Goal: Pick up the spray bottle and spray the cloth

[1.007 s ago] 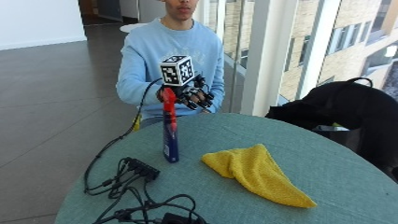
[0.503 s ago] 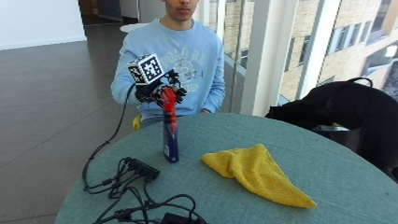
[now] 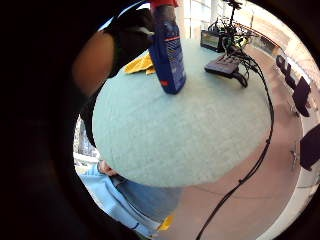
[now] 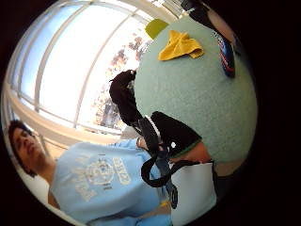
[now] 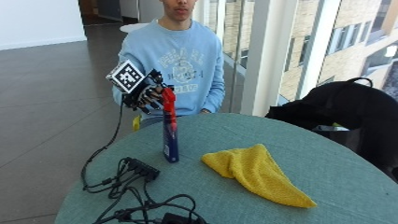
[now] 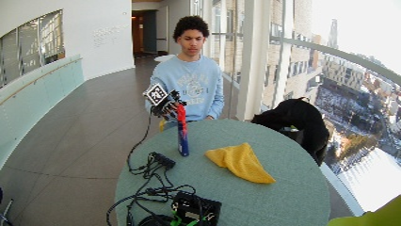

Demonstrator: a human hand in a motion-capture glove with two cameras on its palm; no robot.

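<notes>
Table: one round table (image 5: 348,154) with a green-grey top; its near edge curves in front of the seated person.
Spray bottle: one spray bottle (image 5: 170,135), blue body and red head, stands upright on the table, on the person's side and not far from the edge.
Cloth: one yellow cloth (image 5: 258,171) lies crumpled and flat on the table, apart from the bottle, toward the middle of the table.
Right hand: the gloved right hand (image 5: 145,92) is raised in the air beside the red head of the bottle, at the side away from the cloth. From the outside view I cannot tell if it touches the head.
Fingers: they hang loosely curled and point down; nothing is held in them.
Open room: between bottle and cloth there is a free strip of table top; behind the cloth, toward the window, the table top is also bare.
Cables: a black power strip (image 5: 142,168) with several black cables lies on the table near the bottle, on the side away from the cloth; the cables run over the table edge.
Black bag: one black bag (image 5: 348,112) stands beyond the far edge of the table, by the window.
Palm views: the bottle (image 3: 167,52) is close, standing on the table, with the cloth (image 4: 179,45) lying further on.
</notes>
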